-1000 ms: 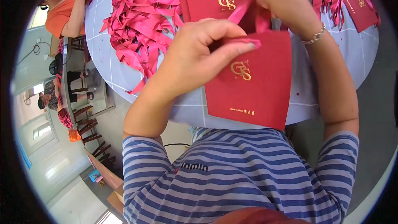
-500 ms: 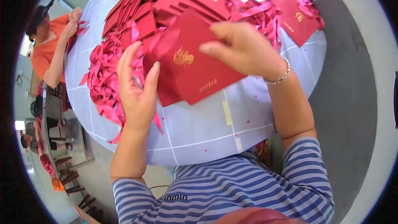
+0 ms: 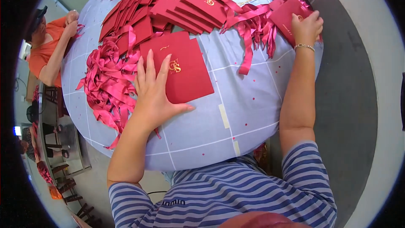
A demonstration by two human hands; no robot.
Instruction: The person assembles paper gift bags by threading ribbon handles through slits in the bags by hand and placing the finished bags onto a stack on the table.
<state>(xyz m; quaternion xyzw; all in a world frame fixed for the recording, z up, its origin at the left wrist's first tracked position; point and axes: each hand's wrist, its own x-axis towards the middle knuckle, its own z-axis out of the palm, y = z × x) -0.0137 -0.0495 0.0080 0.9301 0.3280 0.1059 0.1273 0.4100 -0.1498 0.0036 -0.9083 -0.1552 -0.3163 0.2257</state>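
As your head camera looks down, your left hand (image 3: pixel 154 93) has its fingers spread wide over the left part of a flat red bag (image 3: pixel 192 78) on the table (image 3: pixel 194 133); a heap of pink ribbons (image 3: pixel 105 85) lies just left of that hand. Your right hand (image 3: pixel 307 29) bends over a second red bag (image 3: pixel 282 20) near the table's right edge; whether it grips, I cannot tell.

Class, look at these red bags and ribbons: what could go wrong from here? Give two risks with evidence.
The right hand is at a red bag near the edge of the table, so that bag might slip off. The ribbon pile lies loose beside the left hand, so a strand might snag.
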